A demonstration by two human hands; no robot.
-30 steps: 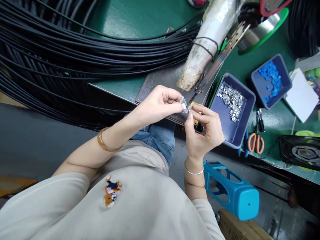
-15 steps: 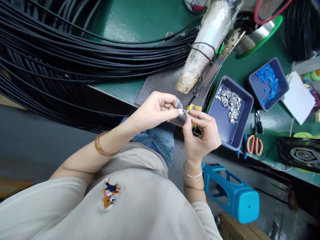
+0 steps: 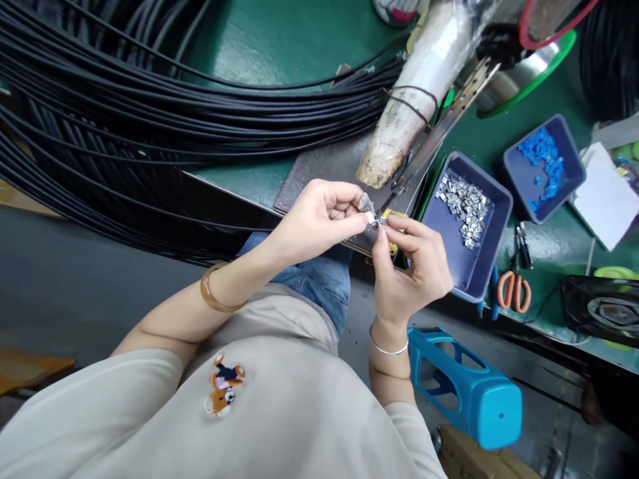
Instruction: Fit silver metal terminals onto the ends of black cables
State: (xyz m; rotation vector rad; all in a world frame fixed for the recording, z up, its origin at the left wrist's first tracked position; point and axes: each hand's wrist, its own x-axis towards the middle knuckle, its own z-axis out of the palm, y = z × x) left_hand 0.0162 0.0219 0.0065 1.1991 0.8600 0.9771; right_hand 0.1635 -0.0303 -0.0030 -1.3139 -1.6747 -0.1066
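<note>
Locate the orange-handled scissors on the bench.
In the head view, the scissors lie at the right on the green bench, just right of the tray of metal clips.

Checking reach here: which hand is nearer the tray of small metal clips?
Right. The right hand sits just beside the tray of metal clips; the left hand lies farther away, beyond the right.

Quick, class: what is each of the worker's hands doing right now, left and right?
Left hand: closed, fingertips pinching a small silvery metal piece.
Right hand: closed, thumb and forefinger pinched on the same metal piece from the other side.
</note>
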